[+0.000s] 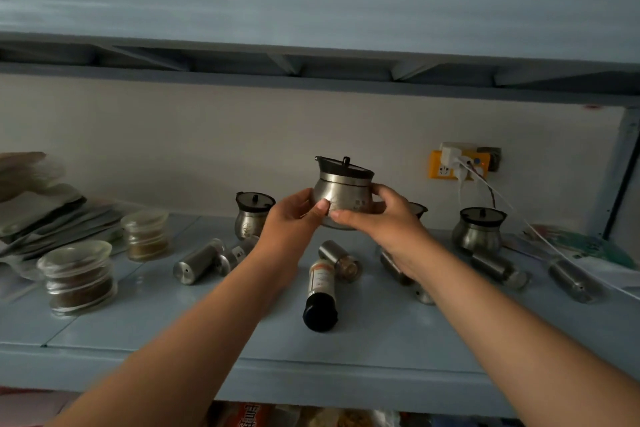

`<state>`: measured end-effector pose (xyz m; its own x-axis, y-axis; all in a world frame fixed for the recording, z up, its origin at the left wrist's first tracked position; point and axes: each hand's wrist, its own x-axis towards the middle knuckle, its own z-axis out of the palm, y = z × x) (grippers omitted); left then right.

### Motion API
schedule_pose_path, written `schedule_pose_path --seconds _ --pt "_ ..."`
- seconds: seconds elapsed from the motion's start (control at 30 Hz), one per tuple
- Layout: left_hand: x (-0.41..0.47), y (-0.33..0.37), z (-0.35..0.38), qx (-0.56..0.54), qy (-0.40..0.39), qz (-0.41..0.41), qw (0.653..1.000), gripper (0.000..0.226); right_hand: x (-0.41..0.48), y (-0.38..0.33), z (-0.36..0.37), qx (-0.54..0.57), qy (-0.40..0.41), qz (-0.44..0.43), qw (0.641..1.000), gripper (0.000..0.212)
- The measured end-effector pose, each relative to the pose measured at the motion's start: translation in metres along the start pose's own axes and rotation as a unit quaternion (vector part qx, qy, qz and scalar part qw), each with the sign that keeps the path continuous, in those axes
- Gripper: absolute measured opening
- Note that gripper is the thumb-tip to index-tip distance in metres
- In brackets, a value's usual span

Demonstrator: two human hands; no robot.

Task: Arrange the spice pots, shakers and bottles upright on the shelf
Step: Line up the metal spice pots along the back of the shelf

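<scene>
Both hands hold a steel spice pot [343,191] with a dark lid, slightly tilted, above the blue shelf [207,322]. My left hand [294,222] grips its left side; my right hand [384,222] curls around its right side and base. Upright steel pots stand at the back left [251,220] and back right [478,229]; another is partly hidden behind my right hand. Several steel shakers lie on their sides: left [197,262], centre [341,260], right [498,269], far right [573,279]. A bottle with a black cap [320,295] lies flat in the middle.
Two glass jars of brown spice [79,277] [147,234] stand at the left, beside flat packets [52,222]. A yellow wall socket with plugs and cables [460,163] hangs at the back right. The upper shelf [311,10] runs close overhead. A printed bag lies at the far right.
</scene>
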<state>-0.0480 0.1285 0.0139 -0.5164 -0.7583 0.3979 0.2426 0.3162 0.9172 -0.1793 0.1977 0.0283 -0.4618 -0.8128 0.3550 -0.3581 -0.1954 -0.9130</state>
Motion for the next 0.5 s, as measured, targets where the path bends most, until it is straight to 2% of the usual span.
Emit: schedule_pose_path --seconds 0.2,0.3,0.5 --pt "0.041 -0.021 0.001 0.097 0.021 -0.08 0.992 0.025 0.041 0.022 0.005 -0.078 -0.002 0.037 0.996 0.065" --pt "0.068 -0.03 0.003 0.121 0.03 -0.123 0.985 0.016 0.061 0.032 0.01 -0.093 0.0 0.062 0.994 0.066" --pt "0.109 -0.051 0.006 0.136 0.066 -0.189 0.97 0.04 0.094 0.051 0.018 -0.095 -0.004 0.094 0.991 0.053"
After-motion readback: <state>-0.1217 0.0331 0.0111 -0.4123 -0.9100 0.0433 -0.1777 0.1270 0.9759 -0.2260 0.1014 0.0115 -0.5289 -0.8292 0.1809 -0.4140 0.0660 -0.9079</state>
